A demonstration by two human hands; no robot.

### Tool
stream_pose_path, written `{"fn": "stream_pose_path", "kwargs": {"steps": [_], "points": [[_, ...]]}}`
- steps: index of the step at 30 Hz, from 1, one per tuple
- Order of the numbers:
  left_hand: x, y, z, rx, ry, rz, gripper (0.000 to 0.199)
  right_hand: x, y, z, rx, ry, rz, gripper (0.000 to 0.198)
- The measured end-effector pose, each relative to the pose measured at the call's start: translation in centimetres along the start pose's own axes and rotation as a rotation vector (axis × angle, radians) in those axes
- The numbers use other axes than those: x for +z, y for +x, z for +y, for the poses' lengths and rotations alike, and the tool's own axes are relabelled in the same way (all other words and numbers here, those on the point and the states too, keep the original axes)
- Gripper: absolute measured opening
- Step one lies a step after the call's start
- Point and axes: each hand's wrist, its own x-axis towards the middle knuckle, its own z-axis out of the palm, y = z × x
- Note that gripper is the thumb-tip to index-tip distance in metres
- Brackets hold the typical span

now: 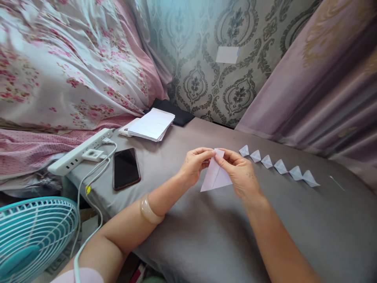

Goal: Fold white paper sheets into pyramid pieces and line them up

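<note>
Between both hands is a folded sheet of white paper (216,177), tapering toward the top, with a crease down its middle. My left hand (194,165) pinches its upper edge from the left. From the right, my right hand (238,171) grips it with the thumb on the front face and the fingers behind. The paper is held above the grey-covered surface (182,220). To the right, a row of several small folded paper pieces (280,167) stands on that surface. A stack of white paper sheets (153,122) lies at the back left.
Left of my hands lie a black smartphone (126,168) and a white power strip (82,151) with cables running down over my left arm. A turquoise fan (35,236) stands at the lower left. A thin stick-like item (336,182) lies far right, near the curtain (288,86).
</note>
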Motion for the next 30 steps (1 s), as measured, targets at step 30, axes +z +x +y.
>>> {"fn": "stream_pose_path", "kwargs": {"steps": [30], "points": [[-0.6,0.6,0.2,0.049,-0.003,-0.09,0.019,0.0,-2.0,-1.1,-0.671,-1.308,-0.101,0.062]]}}
